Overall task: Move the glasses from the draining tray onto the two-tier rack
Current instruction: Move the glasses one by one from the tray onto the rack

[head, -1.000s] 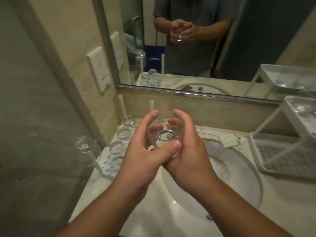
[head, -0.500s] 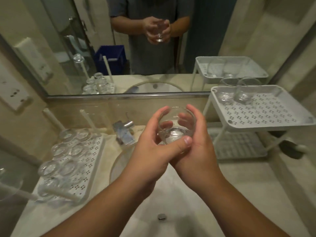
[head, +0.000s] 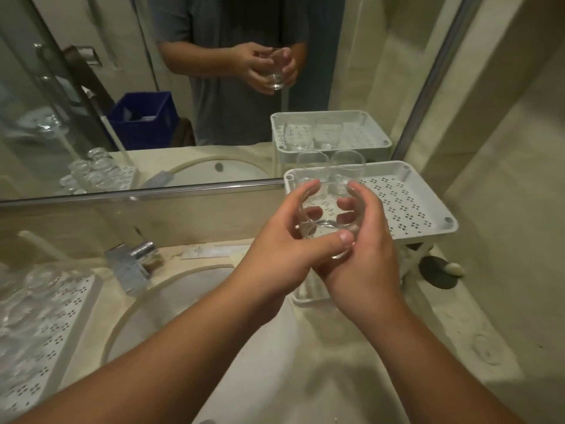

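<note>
A clear tumbler is held upright between both hands, mouth up, at the near-left corner of the rack's top shelf and not yet set down. The left hand is wrapped round the glass from the left, its thumb pressed across the near wall low down; the right hand is cupped against the right side and underneath, the fingertips visible through the glass. Both hands are thus closed on the tumbler, with neither palm free.

On the top shelf, two tumblers are already stood side by side along the back edge, against the mirror. The rest of that perforated shelf is bare, and the lower shelf is mostly hidden by the hands, so its contents cannot be told.

On the draining tray at the far left, across the sink, several glasses are blurred but plainly present. The task is therefore judged to be early: two glasses placed, a third in transit, and most of the tray left to clear.
</note>
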